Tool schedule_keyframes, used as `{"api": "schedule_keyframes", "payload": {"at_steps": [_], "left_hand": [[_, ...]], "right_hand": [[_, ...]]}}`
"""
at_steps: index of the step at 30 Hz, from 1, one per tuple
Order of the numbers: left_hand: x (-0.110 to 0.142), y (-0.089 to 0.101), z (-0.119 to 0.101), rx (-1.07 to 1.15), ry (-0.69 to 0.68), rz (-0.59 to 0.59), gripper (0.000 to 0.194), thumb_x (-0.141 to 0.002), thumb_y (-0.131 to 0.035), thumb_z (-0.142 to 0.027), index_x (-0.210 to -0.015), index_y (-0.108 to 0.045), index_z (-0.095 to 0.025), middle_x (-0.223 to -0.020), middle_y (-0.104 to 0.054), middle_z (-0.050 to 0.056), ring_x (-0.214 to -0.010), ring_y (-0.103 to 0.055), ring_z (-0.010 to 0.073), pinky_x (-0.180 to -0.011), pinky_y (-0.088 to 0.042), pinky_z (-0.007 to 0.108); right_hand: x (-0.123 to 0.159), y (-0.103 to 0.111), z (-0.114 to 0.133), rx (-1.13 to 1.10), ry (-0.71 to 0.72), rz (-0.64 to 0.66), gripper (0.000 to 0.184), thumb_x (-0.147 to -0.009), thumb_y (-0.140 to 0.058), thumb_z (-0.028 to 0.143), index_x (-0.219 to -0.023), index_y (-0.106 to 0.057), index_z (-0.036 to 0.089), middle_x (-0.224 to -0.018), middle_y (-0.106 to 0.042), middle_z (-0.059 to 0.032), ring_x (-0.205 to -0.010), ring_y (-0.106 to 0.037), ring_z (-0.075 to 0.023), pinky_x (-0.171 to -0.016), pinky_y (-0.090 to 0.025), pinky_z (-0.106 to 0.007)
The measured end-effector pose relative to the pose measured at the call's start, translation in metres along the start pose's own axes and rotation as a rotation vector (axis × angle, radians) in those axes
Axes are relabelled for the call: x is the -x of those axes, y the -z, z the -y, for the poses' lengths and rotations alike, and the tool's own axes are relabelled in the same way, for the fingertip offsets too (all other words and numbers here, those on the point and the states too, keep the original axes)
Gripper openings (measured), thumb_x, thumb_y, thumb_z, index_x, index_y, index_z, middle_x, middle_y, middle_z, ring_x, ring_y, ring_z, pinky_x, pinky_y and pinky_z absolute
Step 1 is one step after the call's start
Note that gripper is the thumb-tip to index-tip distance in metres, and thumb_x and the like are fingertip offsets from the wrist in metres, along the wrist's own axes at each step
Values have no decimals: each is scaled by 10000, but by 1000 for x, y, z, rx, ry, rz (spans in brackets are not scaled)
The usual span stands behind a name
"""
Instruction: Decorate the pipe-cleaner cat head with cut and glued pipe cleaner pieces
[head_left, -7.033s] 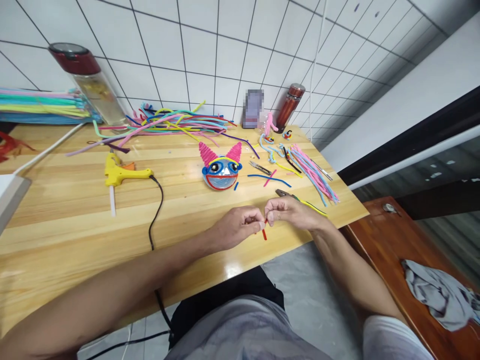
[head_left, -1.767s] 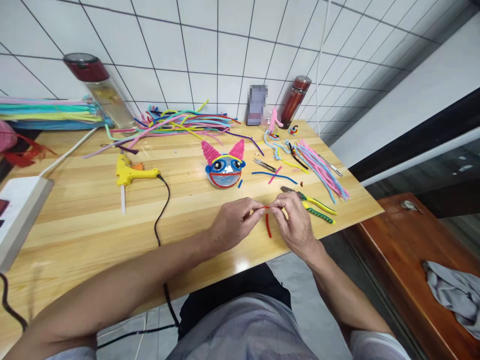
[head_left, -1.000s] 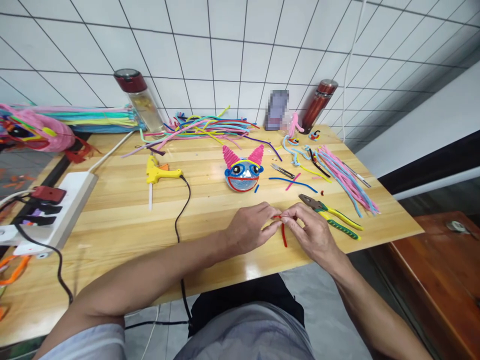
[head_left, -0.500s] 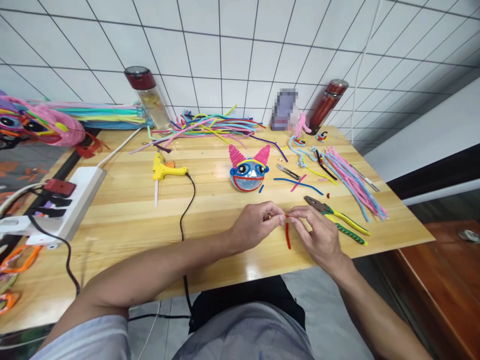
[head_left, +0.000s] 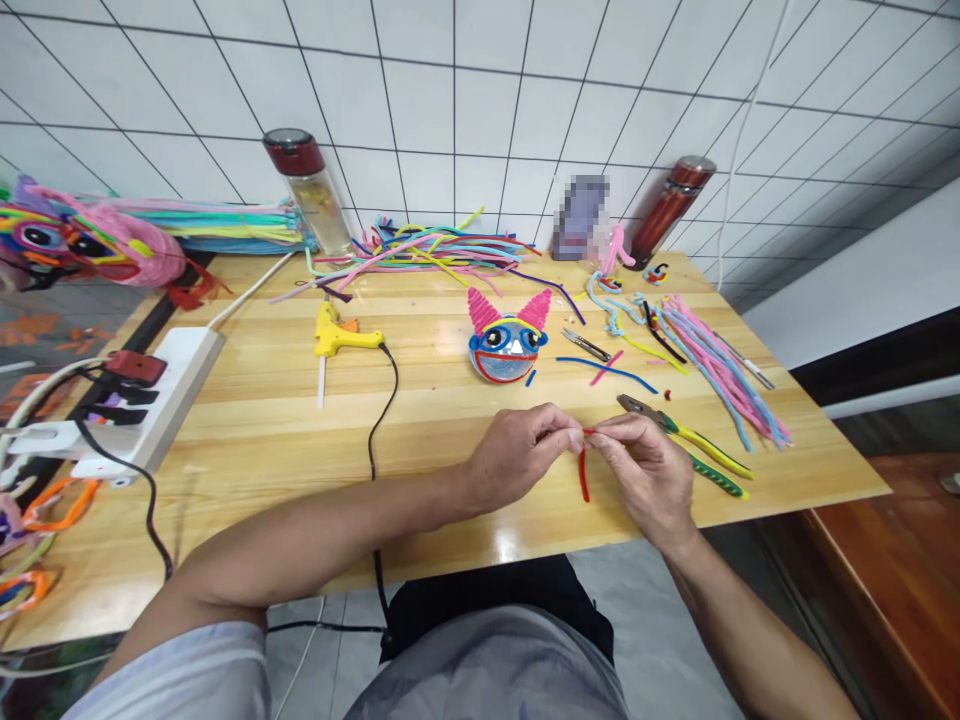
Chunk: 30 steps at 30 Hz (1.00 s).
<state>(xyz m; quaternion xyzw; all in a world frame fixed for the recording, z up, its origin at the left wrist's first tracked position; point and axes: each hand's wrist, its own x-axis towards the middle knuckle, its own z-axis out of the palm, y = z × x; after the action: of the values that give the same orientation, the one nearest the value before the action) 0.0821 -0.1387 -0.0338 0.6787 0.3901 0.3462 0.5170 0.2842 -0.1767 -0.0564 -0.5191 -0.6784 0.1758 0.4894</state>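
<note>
My left hand (head_left: pixel 529 455) and my right hand (head_left: pixel 649 470) meet over the table, both pinched shut on a short red pipe cleaner (head_left: pixel 589 432) between their fingertips. A second length of red pipe cleaner (head_left: pixel 585 478) shows just below the fingers; whether it joins the held piece I cannot tell. Beyond my hands sits a round clear figure (head_left: pixel 504 368) with pink pipe-cleaner ears, blue-ringed eyes and a red mouth outline. Partly behind my right hand lie pliers (head_left: pixel 712 476) with green and yellow handles. Small snips (head_left: pixel 586 344) and a blue pipe cleaner (head_left: pixel 611 372) rest farther back.
A yellow glue gun (head_left: pixel 341 338) lies to the left, its black cord crossing the table. Bundled pipe cleaners (head_left: pixel 724 375) are at the right, more (head_left: pixel 442 250) along the wall. Two bottles (head_left: pixel 319 215) (head_left: pixel 671 210) stand at the back. A power strip (head_left: pixel 169 390) sits at the left edge.
The whole view has shifted slightly, so things appear a little farther right. My hands keep the same pinch on the red pipe cleaner, with only slight finger movement.
</note>
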Motion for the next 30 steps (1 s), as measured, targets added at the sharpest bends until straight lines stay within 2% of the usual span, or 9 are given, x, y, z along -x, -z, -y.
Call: {"api": "schedule_keyframes", "payload": {"at_steps": [3, 8, 12, 17, 22, 26, 30], "left_hand": [[0, 1, -1, -32, -15, 0, 152, -950, -615, -208, -871, -743, -195, -699, -722, -53, -544, -523, 79, -584, -413, 207], [-3, 3, 3, -100, -50, -3, 176, -974, -600, -193, -861, -734, -199, -794, -775, -39, -643, -633, 96, -684, -487, 210], [-4, 3, 11, -240, -159, -25, 163, -1004, -591, -204, -907, -721, -205, -866, -791, -27, -728, -687, 111, -763, -517, 222], [-5, 1, 22, -487, -299, 35, 190, -1060, -525, -236, -997, -701, -205, -917, -788, 1, -802, -725, 136, -792, -544, 243], [-5, -3, 30, -677, -455, 15, 250, -1093, -464, -272, -1041, -693, -186, -948, -785, 54, -890, -758, 176, -790, -551, 274], [-1, -7, 30, -605, -466, 8, 239, -1079, -509, -323, -1045, -703, -187, -940, -786, 53, -865, -752, 167, -791, -554, 267], [0, -7, 20, -347, -278, 43, 157, -1017, -620, -303, -986, -732, -197, -876, -784, 14, -786, -715, 136, -777, -536, 246]], "right_hand": [[2, -3, -2, 0, 4, -35, 109, -974, -712, 331, -911, -704, 242, -835, -763, -40, -777, -735, -206, -727, -597, -359], [-5, -2, 2, 91, 73, 3, 76, -969, -707, 283, -904, -707, 244, -844, -779, -36, -766, -744, -204, -709, -585, -345], [-8, -1, 4, 125, 117, 28, 60, -964, -703, 247, -904, -706, 243, -853, -786, -24, -754, -747, -191, -714, -589, -324], [-6, 1, 2, 173, 138, 37, 48, -972, -682, 242, -927, -699, 247, -868, -776, -32, -777, -742, -202, -709, -592, -329], [-10, 9, 6, 148, 130, 154, 37, -978, -677, 270, -988, -699, 242, -896, -745, -37, -784, -711, -198, -744, -591, -338], [-9, 9, 9, 112, 48, 185, 114, -983, -659, 260, -875, -688, 237, -777, -711, -8, -696, -680, -176, -672, -560, -303], [-2, 7, 7, 100, 48, 159, 88, -982, -658, 242, -901, -693, 240, -820, -727, -13, -732, -699, -180, -674, -555, -300]]}}
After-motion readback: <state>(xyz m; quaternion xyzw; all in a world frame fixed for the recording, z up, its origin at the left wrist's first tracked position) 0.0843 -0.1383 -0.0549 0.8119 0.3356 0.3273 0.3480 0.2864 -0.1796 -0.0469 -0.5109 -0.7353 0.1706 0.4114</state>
